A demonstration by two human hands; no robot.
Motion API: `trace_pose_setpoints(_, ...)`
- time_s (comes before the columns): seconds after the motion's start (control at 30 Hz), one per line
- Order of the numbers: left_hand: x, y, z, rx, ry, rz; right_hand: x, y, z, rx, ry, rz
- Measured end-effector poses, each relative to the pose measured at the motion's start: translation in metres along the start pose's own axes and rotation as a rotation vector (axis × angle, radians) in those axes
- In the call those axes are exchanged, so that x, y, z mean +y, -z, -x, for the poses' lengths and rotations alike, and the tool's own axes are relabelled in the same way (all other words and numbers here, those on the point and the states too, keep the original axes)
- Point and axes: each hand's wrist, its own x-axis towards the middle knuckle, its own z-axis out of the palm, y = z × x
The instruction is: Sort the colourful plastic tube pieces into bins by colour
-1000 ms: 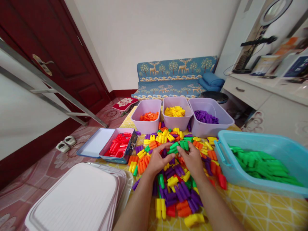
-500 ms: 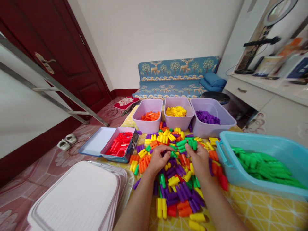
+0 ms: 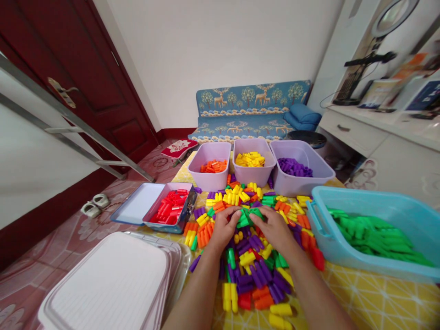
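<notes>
My left hand (image 3: 224,225) and my right hand (image 3: 274,227) meet above the middle of the pile. Between them is a small cluster of green bullet-shaped plastic pieces (image 3: 244,219). The fingers of both hands are closed on it, and the fingertips hide part of it. Below lie mixed pieces: purple ones (image 3: 263,270), yellow ones (image 3: 229,297) and orange ones (image 3: 204,234), many joined side by side.
Lilac bins hold orange pieces (image 3: 213,166), yellow pieces (image 3: 250,159) and purple pieces (image 3: 294,167) along the far side. At right stands a blue tub (image 3: 364,262) of green pieces. Red pieces (image 3: 169,207) fill a lidded box at left, near stacked white lids (image 3: 106,279).
My right hand has moved left and slightly nearer, bringing the green pieces to my left hand. The hands are now closer together, both at the green cluster.
</notes>
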Motion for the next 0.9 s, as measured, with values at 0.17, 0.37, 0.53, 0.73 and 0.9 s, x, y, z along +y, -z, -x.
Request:
trace_pose_setpoints(0.17,-0.003,0.0,0.0,0.021,0.015,-0.04,-0.017,0.023,0.0,0.584,0.017,-0.495)
trace_pose_setpoints(0.37,-0.002,-0.002,0.0,0.018,0.017,-0.036,-0.023,0.061,0.0,0.924,0.193,-1.024)
trace_pose_setpoints(0.53,-0.002,-0.001,0.0,0.007,0.007,-0.033,-0.015,0.073,0.006,0.917,0.167,-1.076)
trace_pose_setpoints(0.73,-0.003,-0.001,0.0,0.007,0.011,-0.025,-0.017,0.074,0.009,0.91,0.112,-0.996)
trace_pose_setpoints(0.9,-0.002,-0.002,0.0,0.005,0.003,0.005,-0.015,0.048,0.0,0.583,-0.088,-0.686)
